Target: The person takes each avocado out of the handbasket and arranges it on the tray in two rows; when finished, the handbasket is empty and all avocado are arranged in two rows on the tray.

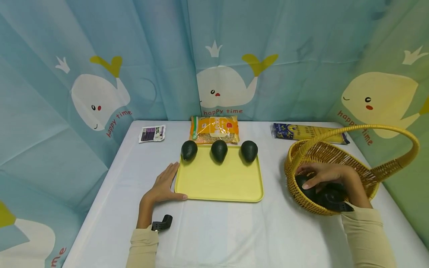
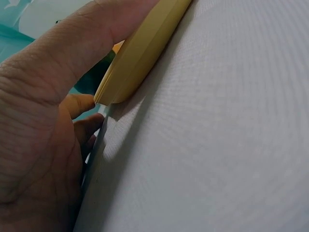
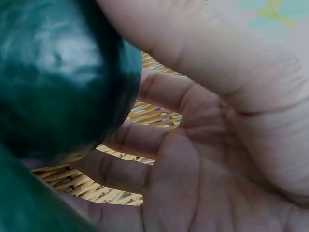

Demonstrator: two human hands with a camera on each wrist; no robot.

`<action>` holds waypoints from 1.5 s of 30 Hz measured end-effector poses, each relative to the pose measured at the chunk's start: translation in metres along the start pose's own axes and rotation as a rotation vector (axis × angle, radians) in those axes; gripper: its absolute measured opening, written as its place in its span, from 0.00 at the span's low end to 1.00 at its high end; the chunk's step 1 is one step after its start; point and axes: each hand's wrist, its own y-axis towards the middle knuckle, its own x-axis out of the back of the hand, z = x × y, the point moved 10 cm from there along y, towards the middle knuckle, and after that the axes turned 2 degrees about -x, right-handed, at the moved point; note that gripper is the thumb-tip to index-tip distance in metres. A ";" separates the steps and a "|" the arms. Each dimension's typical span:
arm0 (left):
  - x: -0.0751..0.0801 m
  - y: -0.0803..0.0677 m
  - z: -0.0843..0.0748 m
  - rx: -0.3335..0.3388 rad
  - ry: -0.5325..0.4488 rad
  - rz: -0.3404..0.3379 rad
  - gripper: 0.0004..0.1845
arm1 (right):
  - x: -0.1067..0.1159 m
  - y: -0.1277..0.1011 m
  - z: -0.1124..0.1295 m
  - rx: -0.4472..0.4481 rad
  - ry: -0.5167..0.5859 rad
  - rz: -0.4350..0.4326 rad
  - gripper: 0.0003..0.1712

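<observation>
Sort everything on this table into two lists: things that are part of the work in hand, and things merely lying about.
In use:
right hand, gripping an avocado
wicker basket
yellow tray, touched by the left hand
three avocados on the tray

Lying about:
orange noodle packet
spaghetti packet
small purple packet

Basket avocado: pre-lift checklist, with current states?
1. Right hand fingers curled round the avocado in the wicker basket: ok.
2. Grip firm enough to lift: cannot tell.
3. Left hand flat on the table, thumb against the yellow tray: ok.
4. Free space on tray in front of the three avocados: ok.
5. Basket handle clear of the wrist: cannot tell.
</observation>
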 end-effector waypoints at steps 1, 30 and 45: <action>0.000 0.000 0.000 0.000 0.000 0.001 0.70 | 0.000 0.000 -0.001 -0.008 0.006 0.001 0.38; -0.001 0.000 0.001 0.011 0.000 0.005 0.70 | 0.007 -0.003 0.007 0.099 -0.065 -0.069 0.30; -0.001 -0.001 0.000 0.011 -0.002 0.002 0.70 | 0.013 -0.012 0.010 0.130 -0.063 -0.118 0.28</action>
